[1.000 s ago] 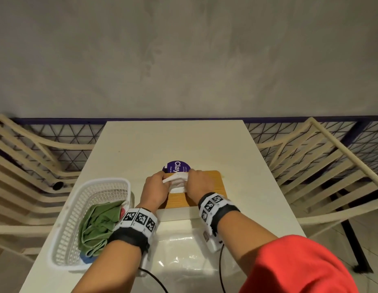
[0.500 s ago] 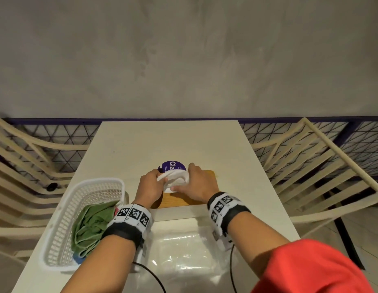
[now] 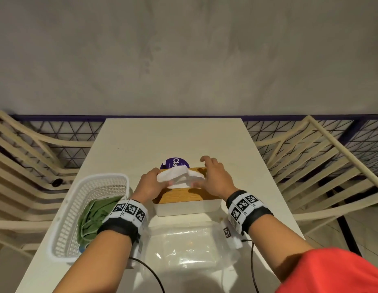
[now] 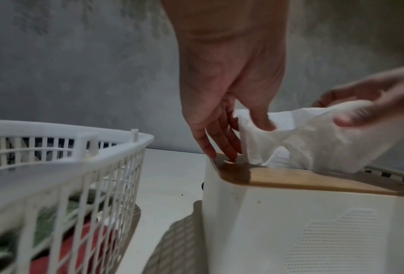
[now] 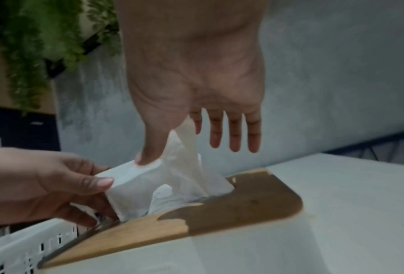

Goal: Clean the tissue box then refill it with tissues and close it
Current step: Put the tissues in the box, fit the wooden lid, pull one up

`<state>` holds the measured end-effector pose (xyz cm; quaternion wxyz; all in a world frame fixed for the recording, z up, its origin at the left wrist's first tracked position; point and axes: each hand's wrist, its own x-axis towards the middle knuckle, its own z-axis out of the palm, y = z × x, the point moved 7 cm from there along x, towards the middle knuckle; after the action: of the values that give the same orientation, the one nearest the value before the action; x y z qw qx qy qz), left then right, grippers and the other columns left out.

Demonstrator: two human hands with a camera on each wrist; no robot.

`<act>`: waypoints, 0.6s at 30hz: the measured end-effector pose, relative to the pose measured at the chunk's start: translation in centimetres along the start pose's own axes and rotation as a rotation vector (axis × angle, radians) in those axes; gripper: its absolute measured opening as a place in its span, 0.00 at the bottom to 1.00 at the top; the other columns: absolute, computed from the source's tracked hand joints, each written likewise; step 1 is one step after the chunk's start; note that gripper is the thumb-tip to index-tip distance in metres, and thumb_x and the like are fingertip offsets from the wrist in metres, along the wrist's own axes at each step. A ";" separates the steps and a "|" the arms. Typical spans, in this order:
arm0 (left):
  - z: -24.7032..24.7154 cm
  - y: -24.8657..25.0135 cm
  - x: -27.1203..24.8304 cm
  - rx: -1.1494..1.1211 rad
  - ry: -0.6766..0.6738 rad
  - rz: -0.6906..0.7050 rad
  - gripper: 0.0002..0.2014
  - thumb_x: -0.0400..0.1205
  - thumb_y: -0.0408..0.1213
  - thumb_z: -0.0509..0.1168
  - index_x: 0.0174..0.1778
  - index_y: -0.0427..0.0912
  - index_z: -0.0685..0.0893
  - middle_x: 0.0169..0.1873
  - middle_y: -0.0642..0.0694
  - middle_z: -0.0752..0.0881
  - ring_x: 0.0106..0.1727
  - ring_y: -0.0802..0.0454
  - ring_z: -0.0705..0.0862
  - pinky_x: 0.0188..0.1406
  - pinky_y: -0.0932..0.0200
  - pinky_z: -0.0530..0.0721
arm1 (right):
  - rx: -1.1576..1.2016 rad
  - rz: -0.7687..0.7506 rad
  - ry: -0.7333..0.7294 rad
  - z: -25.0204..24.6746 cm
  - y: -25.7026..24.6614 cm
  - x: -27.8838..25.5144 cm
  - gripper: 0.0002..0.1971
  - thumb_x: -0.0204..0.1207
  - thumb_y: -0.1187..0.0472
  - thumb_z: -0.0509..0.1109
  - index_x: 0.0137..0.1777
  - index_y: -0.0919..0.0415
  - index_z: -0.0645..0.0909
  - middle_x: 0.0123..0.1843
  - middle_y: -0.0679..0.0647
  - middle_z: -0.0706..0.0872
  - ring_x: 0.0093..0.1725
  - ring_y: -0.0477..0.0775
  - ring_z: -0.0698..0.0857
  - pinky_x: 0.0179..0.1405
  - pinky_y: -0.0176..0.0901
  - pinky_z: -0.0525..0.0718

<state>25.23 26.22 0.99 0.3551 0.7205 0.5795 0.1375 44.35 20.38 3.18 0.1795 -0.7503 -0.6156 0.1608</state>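
Observation:
The white tissue box (image 3: 185, 207) with a wooden lid (image 3: 179, 196) stands mid-table. A white tissue (image 3: 176, 174) sticks up out of the lid's slot, stretched between both hands. My left hand (image 3: 162, 181) pinches its left end; in the left wrist view the thumb presses the tissue (image 4: 313, 137) while the other fingertips touch the lid (image 4: 302, 178). My right hand (image 3: 196, 183) pinches the right end between thumb and index finger, seen close on the tissue (image 5: 149, 185) in the right wrist view, with the other three fingers straight above the lid (image 5: 243, 207).
A white plastic basket (image 3: 63, 220) with a green cloth (image 3: 93, 218) stands left of the box. A round purple pack (image 3: 175, 163) lies just behind the box. A clear plastic wrapper (image 3: 190, 248) lies in front of it. Cream chairs flank the table.
My right hand has moved right along the lid and spread its fingers, drawing the tissue out wider between the hands. My left hand has stayed at the tissue's left end.

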 end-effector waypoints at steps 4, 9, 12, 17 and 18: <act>1.1 0.1 -0.2 0.045 -0.133 0.041 0.32 0.71 0.30 0.74 0.69 0.45 0.68 0.53 0.45 0.82 0.51 0.48 0.79 0.39 0.63 0.77 | -0.120 0.062 0.045 1.0 2.2 -0.9 0.26 0.67 0.69 0.72 0.65 0.57 0.69 0.60 0.57 0.78 0.55 0.61 0.79 0.40 0.48 0.79; -0.8 0.0 -0.2 -0.026 0.150 0.081 0.15 0.78 0.28 0.64 0.60 0.41 0.83 0.53 0.38 0.88 0.47 0.49 0.79 0.45 0.60 0.73 | 0.159 0.010 0.191 -0.1 4.1 -1.0 0.10 0.72 0.72 0.64 0.48 0.62 0.83 0.44 0.53 0.82 0.46 0.59 0.82 0.37 0.40 0.71; -0.1 -0.1 0.0 -0.066 0.090 0.073 0.16 0.76 0.33 0.68 0.61 0.42 0.83 0.52 0.42 0.88 0.51 0.48 0.81 0.46 0.60 0.73 | 0.303 0.026 -0.035 1.3 4.6 -0.8 0.29 0.65 0.75 0.69 0.68 0.59 0.73 0.54 0.52 0.74 0.59 0.56 0.73 0.51 0.41 0.72; 0.5 0.2 0.5 -0.108 0.064 0.067 0.15 0.76 0.34 0.69 0.59 0.42 0.83 0.49 0.44 0.87 0.50 0.48 0.80 0.45 0.59 0.72 | 0.191 -0.031 0.018 2.3 4.5 -0.7 0.28 0.66 0.60 0.78 0.67 0.55 0.75 0.59 0.48 0.76 0.62 0.51 0.70 0.58 0.42 0.70; 0.4 0.2 0.5 -0.100 0.081 0.074 0.13 0.77 0.33 0.66 0.57 0.42 0.84 0.50 0.42 0.88 0.50 0.46 0.82 0.44 0.59 0.72 | 0.215 -0.047 0.082 2.0 4.4 -0.6 0.20 0.69 0.61 0.77 0.61 0.57 0.80 0.57 0.50 0.80 0.59 0.52 0.74 0.54 0.40 0.71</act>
<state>25.80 26.54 0.70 0.3617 0.7166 0.5588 0.2083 47.18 19.16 -0.63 0.2875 -0.7181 -0.6044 0.1908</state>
